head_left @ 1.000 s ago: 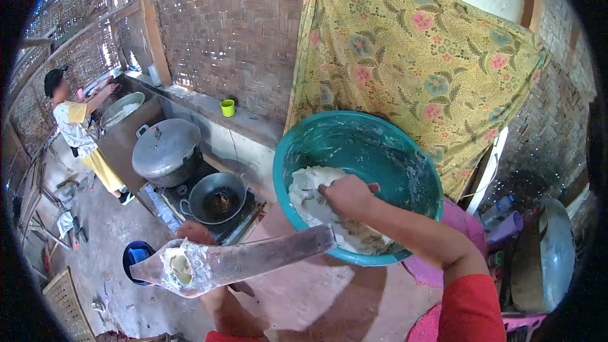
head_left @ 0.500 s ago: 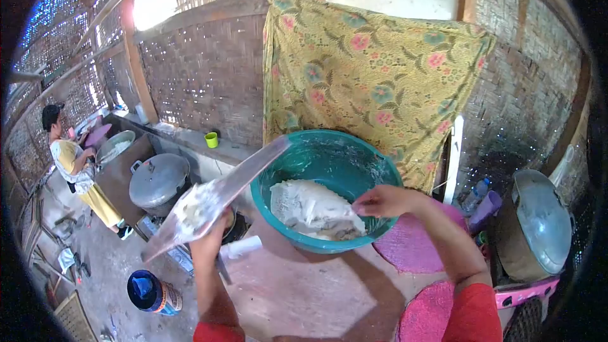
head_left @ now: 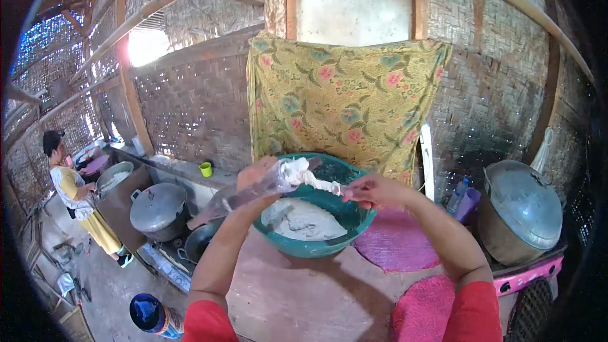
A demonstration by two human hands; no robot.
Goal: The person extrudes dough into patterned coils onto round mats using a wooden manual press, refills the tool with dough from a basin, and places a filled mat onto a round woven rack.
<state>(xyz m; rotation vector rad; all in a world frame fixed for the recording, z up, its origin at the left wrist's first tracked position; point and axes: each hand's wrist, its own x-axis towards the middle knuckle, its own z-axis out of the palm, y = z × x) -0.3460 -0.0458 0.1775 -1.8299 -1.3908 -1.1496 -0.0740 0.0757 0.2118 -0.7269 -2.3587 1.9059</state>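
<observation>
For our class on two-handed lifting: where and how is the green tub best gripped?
Probably by opposite sides of the rim, one hand each, coming from the near side. The tub stands upright, wide and round-mouthed, with no handle in view. The cloth hangs close behind it, and the dough inside favours a level hold.

There are two bare hands, one left hand [head_left: 256, 174] and one right hand [head_left: 373, 191], with one board [head_left: 244, 197] and one white strand [head_left: 324, 184] between them. I count two basins, one teal [head_left: 310, 248] and one pale [head_left: 115, 177], two lidded pots, one left [head_left: 158, 208] and one right [head_left: 524, 206] (both metal), and one wok [head_left: 197, 242]. There are two pink mats, one upper [head_left: 399, 244] and one lower [head_left: 423, 309], one patterned cloth [head_left: 345, 98], one green cup [head_left: 206, 170], one bottle [head_left: 456, 195], one bucket [head_left: 152, 315] and one co-worker [head_left: 76, 187].
</observation>
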